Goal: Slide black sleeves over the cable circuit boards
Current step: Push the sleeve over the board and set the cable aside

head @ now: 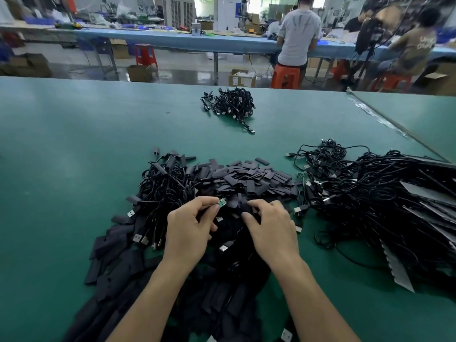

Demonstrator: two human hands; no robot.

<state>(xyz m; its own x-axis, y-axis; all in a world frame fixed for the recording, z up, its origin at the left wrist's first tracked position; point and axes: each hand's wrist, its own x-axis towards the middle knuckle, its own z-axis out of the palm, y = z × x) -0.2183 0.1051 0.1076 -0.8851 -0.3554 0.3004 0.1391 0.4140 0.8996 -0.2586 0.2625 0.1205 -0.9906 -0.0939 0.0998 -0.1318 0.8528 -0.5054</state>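
Circuit board (222,201), small and green, sat at the near centre of the table (74,144), pinched at its near-left end by the left hand (190,230). Its long axis ran near-left to far-right, with the free end pointing at the black sleeves (246,176) heaped just beyond. The right hand (270,230) curled down onto those sleeves; whether it gripped one I could not tell. Tangled cables (382,193) crowded the right, and a smaller bundle (229,103) lay far off.

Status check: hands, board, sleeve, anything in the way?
Left hand pinches green circuit board, no sleeve on it yet. Right hand fingers curled into sleeve pile, grip unclear. Tangled cables crowd the work spot.
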